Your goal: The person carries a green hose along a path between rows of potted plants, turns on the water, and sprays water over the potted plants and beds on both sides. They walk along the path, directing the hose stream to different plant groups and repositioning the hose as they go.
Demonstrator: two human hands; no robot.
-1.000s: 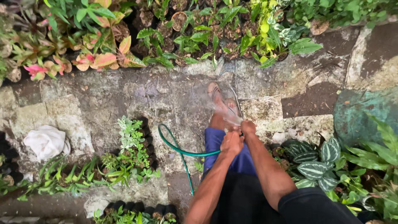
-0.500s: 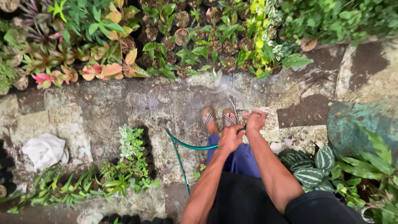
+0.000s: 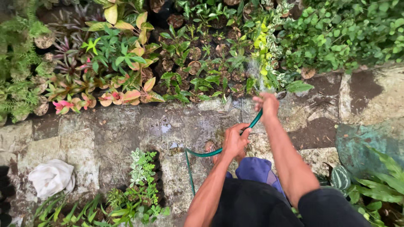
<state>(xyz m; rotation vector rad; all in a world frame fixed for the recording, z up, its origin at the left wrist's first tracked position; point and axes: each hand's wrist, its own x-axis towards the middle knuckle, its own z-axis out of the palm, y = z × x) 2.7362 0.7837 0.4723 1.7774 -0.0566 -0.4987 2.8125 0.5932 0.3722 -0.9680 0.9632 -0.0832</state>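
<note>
Green garden hose [image 3: 219,150]: gripped at two places. Clamped near its outlet in the right hand [image 3: 267,104], fingers wrapped round and thumb seemingly pressed over the end, probably to fan the stream; faint spray [image 3: 254,71] seen rising just beyond that grip toward the potted plants [image 3: 198,67]. Closed round farther back by the left hand [image 3: 234,142], nearer the body, likely to steady the line and take up slack. Behind the left grip, curved low and leftward across the stone paving [image 3: 126,134], then down out of view beside the legs.

Right arm: extended ahead, held higher than the left, apparently to bring the outlet close to the bed. Left arm: bent, kept close in.

Beyond the right grip: mixed pots, green, pink-leaved plants [image 3: 105,98] off to the left, dense shrub foliage [image 3: 345,38] to the right.

Below the left grip: a sandalled foot [image 3: 209,147], partly hidden by the hand, and blue shorts [image 3: 254,170].

Left of both grips, well apart: small variegated plant [image 3: 143,168] set in a gap of the paving; farther left, crumpled white cloth [image 3: 51,177] lying on stone.

Right of the grips: striped-leaf plants [image 3: 338,176] and a greenish mossy slab [image 3: 370,143].

Paving between the grips and the bed: dark and wet-looking in patches.
</note>
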